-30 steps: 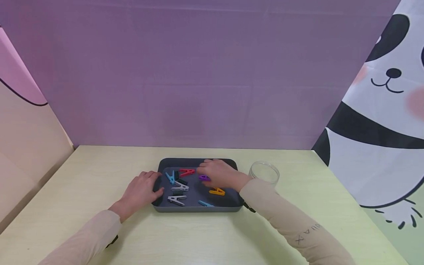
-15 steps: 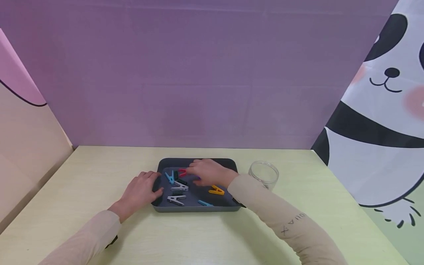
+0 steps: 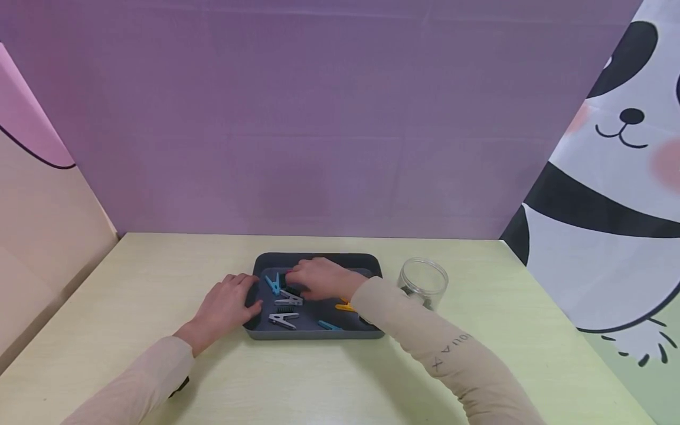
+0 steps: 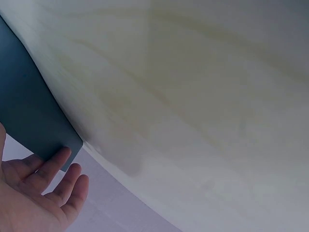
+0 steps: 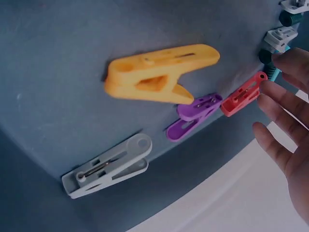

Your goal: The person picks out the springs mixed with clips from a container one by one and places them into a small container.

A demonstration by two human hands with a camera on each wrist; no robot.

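Observation:
My left hand (image 3: 225, 304) touches the left side of a dark grey tray (image 3: 313, 335), its fingers loosely bent at the tray's corner in the left wrist view. Over the tray's back, my right hand (image 3: 321, 279) reaches left. In the right wrist view its slightly bent fingers come up to a red clothespin (image 5: 244, 94) and a dark green ribbed cylinder (image 5: 271, 72); nothing is plainly held. Beside these lie a purple clothespin (image 5: 195, 116), a yellow clothespin (image 5: 159, 72) and a grey clothespin (image 5: 111, 166). The right hand mostly hides the red and purple ones in the head view.
A blue clothespin (image 3: 273, 284), grey-white clothespins (image 3: 284, 319) and dark ribbed pieces (image 3: 285, 309) lie in the tray's left half. Another blue clothespin (image 3: 330, 325) is near its front wall. A clear round jar (image 3: 423, 280) with dark pieces inside stands right of the tray.
My right hand has moved left across the tray, from near the purple clothespin to over the red one. The left hand has stayed at the tray's left side.

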